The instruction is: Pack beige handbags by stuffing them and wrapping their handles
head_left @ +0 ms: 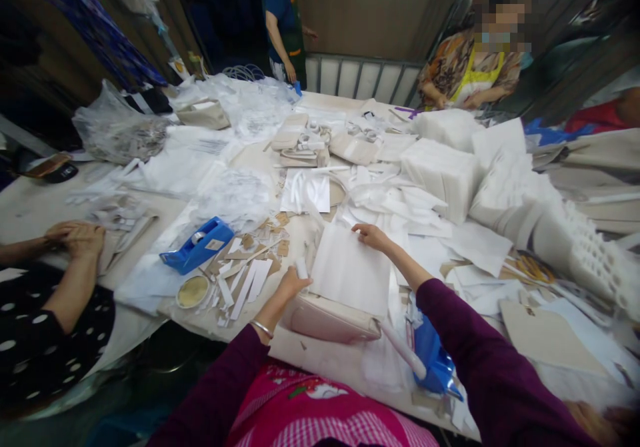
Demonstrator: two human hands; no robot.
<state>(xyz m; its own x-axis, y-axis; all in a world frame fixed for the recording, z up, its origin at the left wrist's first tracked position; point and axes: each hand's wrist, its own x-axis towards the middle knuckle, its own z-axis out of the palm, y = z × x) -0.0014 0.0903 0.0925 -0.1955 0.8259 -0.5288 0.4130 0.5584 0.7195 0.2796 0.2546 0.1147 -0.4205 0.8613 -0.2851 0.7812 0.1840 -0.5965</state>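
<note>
A beige handbag [333,321] lies on the table in front of me, its base facing me. Over its upper face lies a white sheet [350,273]. My left hand [291,285] is closed at the bag's left edge, beside a white-wrapped piece of strap [301,268]. At the far edge of the sheet, the curled fingers of my right hand [373,237] hold it. Another white-wrapped strap [404,350] sticks out at the bag's right, close to a blue tape dispenser [433,360].
A second blue tape dispenser [199,243], a tape roll [193,291] and card scraps [253,280] lie left. Stacks of white foam sheets [440,173] stand right; finished-looking bags [295,140] lie farther back. A co-worker's hands [80,239] rest at left; two people stand beyond the table.
</note>
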